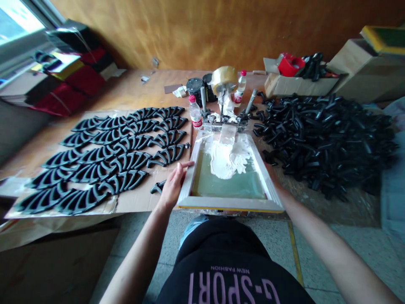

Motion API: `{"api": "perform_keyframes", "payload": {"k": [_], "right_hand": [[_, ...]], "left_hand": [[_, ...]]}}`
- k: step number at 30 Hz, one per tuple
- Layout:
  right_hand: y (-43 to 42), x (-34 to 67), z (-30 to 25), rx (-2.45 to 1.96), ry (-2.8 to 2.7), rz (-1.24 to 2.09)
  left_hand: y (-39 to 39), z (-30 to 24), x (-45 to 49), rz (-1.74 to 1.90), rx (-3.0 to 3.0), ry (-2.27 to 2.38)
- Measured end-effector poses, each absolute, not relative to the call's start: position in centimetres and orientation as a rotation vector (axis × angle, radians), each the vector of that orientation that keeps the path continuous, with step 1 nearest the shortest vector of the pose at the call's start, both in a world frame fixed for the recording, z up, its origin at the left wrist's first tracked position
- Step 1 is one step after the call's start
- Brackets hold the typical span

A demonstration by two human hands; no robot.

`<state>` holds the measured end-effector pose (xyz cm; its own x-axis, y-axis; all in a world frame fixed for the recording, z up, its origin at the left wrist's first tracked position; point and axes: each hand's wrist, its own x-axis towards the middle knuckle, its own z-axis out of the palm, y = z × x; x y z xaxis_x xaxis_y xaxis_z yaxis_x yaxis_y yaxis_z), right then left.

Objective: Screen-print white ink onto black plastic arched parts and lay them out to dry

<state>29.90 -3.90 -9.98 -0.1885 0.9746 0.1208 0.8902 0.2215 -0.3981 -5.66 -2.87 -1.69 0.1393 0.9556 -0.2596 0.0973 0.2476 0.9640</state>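
A screen-printing frame (pixel 229 203) with a pale green mesh sits in front of me, fixed at its far end in a hinge clamp (pixel 225 122). Thick white ink (pixel 223 162) is heaped on the far half of the mesh, and a squeegee (pixel 228 134) lies above it. My left hand (pixel 172 185) grips the frame's left side, with a finger stretched along the edge. At the right side is my right hand (pixel 276 181), its fingers hidden by the frame. A single black curved part (pixel 157 186) lies beside my left hand.
Rows of black curved parts (pixel 110 156) cover cardboard on the left. A large pile of similar black parts (pixel 325 139) fills the right side. Two bottles (pixel 195 113), dark jars (pixel 194 86) and a tape roll (pixel 224 78) stand behind the frame. Cardboard boxes (pixel 300 84) are at back right.
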Motion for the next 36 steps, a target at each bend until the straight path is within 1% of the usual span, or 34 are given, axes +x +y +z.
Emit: {"api": "perform_keyframes", "payload": {"k": [2,4,7,9,11,13,16,19,21,23,25,29,32,36], "right_hand": [[-2.5,31.4,-8.7,-1.858,-1.959,0.219],[-0.4,30.5,-7.0,-1.848,-1.823,0.08],[2.9,25.7,-4.7,-1.736,-1.897,-0.05],[4.0,22.4,-3.9,-1.742,-2.065,0.005],[3.6,20.3,-3.9,-1.777,-2.215,0.128],[1.8,19.7,-4.5,-1.731,-2.364,0.208],[-1.6,20.9,-5.1,-1.44,-2.598,0.249],[-2.8,22.2,-4.7,-1.204,-2.731,0.361],[-2.6,22.3,-4.4,-1.254,-2.686,0.347],[-2.5,22.0,-4.7,-1.342,-2.591,0.232],[-3.0,21.7,-5.5,-1.33,-2.554,0.132],[-4.1,21.7,-6.2,-1.21,-2.58,0.204],[-1.9,21.3,-4.7,-1.345,-2.438,0.246],[3.8,22.4,-1.0,-1.622,-2.196,0.147]], "left_hand": [[-3.8,-4.9,-6.0,0.754,1.121,1.32],[-4.1,-8.0,-5.9,0.721,1.138,1.372],[-3.8,-11.3,-5.5,0.696,1.183,1.436],[-3.5,-12.3,-5.4,0.681,1.184,1.443],[-3.3,-12.6,-5.5,0.664,1.161,1.426],[-3.3,-12.8,-5.7,0.661,1.143,1.426],[-3.5,-12.9,-5.6,0.686,1.142,1.446],[-3.6,-12.4,-5.5,0.716,1.117,1.459],[-3.6,-11.9,-5.4,0.736,1.08,1.461],[-3.6,-11.4,-5.3,0.743,1.049,1.451],[-3.6,-11.2,-5.3,0.744,1.031,1.439],[-3.6,-11.1,-5.4,0.734,1.033,1.425],[-3.6,-9.8,-5.6,0.682,1.063,1.395],[-3.4,-5.2,-6.0,0.72,1.12,1.388]]}}
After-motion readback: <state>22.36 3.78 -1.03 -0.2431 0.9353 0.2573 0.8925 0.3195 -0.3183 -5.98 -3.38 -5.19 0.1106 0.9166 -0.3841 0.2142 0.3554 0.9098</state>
